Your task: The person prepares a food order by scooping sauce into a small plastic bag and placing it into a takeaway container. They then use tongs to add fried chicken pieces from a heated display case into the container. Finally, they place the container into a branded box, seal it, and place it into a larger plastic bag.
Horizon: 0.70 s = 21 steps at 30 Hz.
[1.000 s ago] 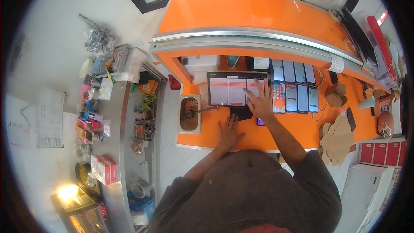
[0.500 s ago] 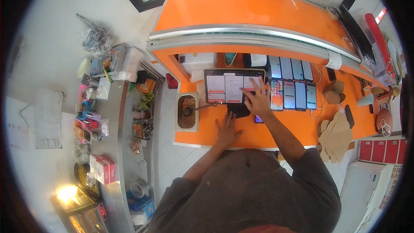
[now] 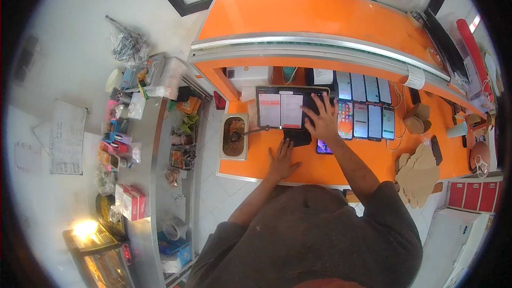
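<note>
A tablet (image 3: pixel 270 108) with a lit screen stands on the orange counter (image 3: pixel 256 155), with white panels at its left and a dark area at its right. My right hand (image 3: pixel 322 120) is over the tablet's right side, fingers spread; whether a fingertip touches the glass I cannot tell. My left hand (image 3: pixel 282 164) lies on the counter with its fingers apart, its fingertips by the black stand (image 3: pixel 297 137) below the tablet. A phone with a purple screen (image 3: pixel 324 147) lies under my right wrist. Several lit phones (image 3: pixel 360 120) stand in two rows to the right.
A metal tray with a ladle (image 3: pixel 234 138) is set left of the tablet. Cut cardboard pieces (image 3: pixel 417 176) and an opened carton (image 3: pixel 416 118) lie at the right. An orange shelf with a metal edge (image 3: pixel 320 40) spans above the counter. A steel worktable (image 3: pixel 144 149) with packages stands at the left.
The tablet's right panel has gone from white to dark, and the remaining panels look different. My right hand stays over that side, and the whole view has shifted slightly.
</note>
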Available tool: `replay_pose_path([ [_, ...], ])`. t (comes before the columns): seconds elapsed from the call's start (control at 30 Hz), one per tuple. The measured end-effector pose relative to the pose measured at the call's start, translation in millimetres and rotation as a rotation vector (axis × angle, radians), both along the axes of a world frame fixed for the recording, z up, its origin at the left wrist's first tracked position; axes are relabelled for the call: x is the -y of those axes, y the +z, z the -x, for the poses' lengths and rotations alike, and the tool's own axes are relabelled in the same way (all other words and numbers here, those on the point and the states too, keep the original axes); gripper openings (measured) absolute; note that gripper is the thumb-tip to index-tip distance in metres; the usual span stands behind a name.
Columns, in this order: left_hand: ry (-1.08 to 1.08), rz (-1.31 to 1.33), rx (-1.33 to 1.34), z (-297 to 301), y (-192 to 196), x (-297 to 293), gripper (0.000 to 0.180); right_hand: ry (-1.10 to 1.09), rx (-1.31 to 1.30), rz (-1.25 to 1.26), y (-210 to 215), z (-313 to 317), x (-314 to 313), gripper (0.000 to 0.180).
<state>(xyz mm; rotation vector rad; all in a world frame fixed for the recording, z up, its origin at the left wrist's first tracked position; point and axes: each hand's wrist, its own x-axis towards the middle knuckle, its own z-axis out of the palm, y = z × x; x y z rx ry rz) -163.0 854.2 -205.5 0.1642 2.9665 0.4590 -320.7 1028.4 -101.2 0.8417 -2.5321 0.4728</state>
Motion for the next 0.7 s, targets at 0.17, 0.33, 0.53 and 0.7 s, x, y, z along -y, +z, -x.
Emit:
replay_pose_path([
  [0.17, -0.014, 0.010, 0.045, 1, 0, 0, 0.096, 0.020, 0.021, 0.017, 3, 9, -5, 0.043],
  [0.33, 0.007, -0.009, 0.047, 2, 0, -2, 0.097, 0.160, 0.031, -0.049, -13, -10, -3, 0.052],
  [0.53, 0.018, -0.016, 0.074, 5, 7, -7, 0.095, 0.175, 0.025, 0.031, -14, -9, -9, 0.040],
  [0.7, 0.134, -0.023, 0.025, -5, 18, -17, 0.087, -0.174, -0.100, 0.416, 3, 58, -42, 0.032],
])
